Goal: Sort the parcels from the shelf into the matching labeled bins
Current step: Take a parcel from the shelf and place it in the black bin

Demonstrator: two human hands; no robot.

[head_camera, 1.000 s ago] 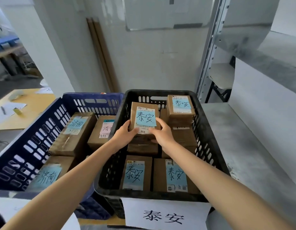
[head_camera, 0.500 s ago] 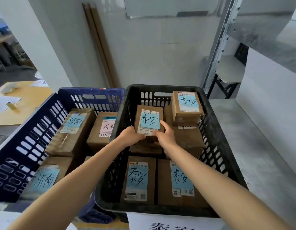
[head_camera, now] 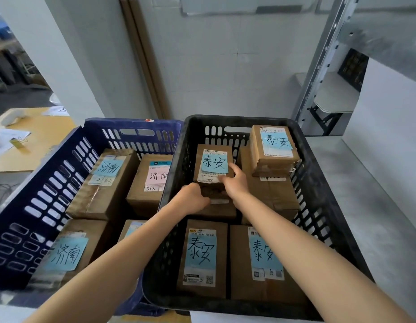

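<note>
A small brown parcel [head_camera: 212,164] with a blue label reading 泰安 lies on a stack of boxes in the middle of the black bin [head_camera: 316,164]. My right hand [head_camera: 235,180] holds its near right corner, thumb on top. My left hand [head_camera: 193,198] curls against its near lower left edge. Other 泰安 parcels fill this bin: one at the back right [head_camera: 273,145] and two at the front [head_camera: 202,257] [head_camera: 265,259]. The blue bin [head_camera: 39,183] to the left holds parcels labelled 济南 [head_camera: 104,180].
A white sign [head_camera: 225,319] hangs on the black bin's front. A metal shelf upright [head_camera: 318,59] and a grey shelf surface [head_camera: 377,194] are at the right. A yellow table [head_camera: 34,136] with papers sits at far left. The wall is right behind the bins.
The parcel has moved down and away from me onto the stack in the black bin. My left hand has slid from its side to its near lower edge.
</note>
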